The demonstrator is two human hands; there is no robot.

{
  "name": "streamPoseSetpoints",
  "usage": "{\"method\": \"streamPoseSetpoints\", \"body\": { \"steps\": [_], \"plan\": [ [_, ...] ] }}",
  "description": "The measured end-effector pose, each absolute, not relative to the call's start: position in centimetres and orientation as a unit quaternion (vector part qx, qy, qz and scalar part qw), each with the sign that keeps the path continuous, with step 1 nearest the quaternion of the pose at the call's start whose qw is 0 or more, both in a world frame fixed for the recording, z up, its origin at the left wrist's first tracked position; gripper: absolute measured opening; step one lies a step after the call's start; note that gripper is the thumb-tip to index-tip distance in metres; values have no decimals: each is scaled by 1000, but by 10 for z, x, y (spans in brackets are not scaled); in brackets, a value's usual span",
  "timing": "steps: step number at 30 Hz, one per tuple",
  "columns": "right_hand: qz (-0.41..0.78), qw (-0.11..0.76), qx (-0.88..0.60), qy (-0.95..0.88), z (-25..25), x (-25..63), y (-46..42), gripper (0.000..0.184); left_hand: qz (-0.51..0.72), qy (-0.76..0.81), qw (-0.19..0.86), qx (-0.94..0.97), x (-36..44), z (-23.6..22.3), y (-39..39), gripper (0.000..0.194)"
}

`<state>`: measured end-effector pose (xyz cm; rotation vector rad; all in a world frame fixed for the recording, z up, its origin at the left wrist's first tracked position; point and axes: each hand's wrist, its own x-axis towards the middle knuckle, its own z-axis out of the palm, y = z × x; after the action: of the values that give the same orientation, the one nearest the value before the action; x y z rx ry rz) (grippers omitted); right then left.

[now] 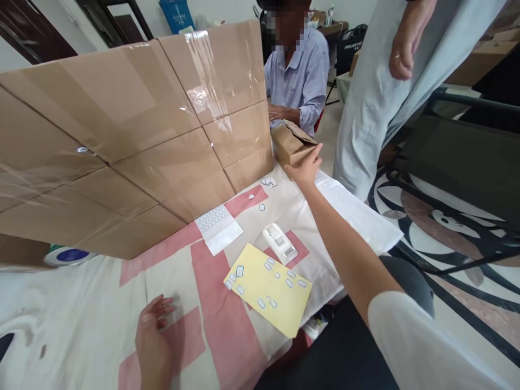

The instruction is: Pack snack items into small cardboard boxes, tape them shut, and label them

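Note:
My right hand (pixel 306 168) reaches to the table's far end and grips the near end of a small brown cardboard box (pixel 286 145), thumb on one side and fingers on the other. The box's top flaps look partly raised. Low on the left, my left hand (pixel 154 330) hovers by the tablecloth with loosely bent fingers and nothing in them. Between the hands lie a yellow sheet (pixel 280 319) with several small blue-edged labels (pixel 261 303) on it, a white plastic piece (pixel 280 244) with a recess, and a white label sheet (pixel 219 230).
A wall of large taped cartons (pixel 170 157) stands along the table's far left side. A person in a blue shirt (pixel 300 76) sits beyond it. Another person in light trousers (pixel 365 97) stands right of the table, near a dark chair (pixel 455 157). The table wears a pink-and-white cloth (pixel 219 309).

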<state>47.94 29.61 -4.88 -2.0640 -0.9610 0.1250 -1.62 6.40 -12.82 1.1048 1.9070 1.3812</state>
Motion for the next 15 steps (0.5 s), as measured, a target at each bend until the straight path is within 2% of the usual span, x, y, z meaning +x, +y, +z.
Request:
{"method": "streamPoseSetpoints", "body": {
  "steps": [2, 5, 10, 12, 15],
  "plan": [
    [113, 356, -811, -452, -44, 484, 316, 128, 505, 708, 274, 410, -12, -125, 60, 55],
    [131, 320, -799, -492, -44, 481, 321, 108, 488, 716, 287, 408, -11, -115, 57, 55],
    [72, 311, -789, -525, -42, 436, 292, 58, 452, 681, 462, 345, -46, -94, 70, 55],
    [51, 318, -751, -576, -34, 404, 285, 37, 471, 684, 417, 370, -83, -88, 88, 51],
    [37, 346, -603, -718, -17, 328, 276, 17, 497, 742, 199, 403, -158, -82, 131, 49]
  ]
}}
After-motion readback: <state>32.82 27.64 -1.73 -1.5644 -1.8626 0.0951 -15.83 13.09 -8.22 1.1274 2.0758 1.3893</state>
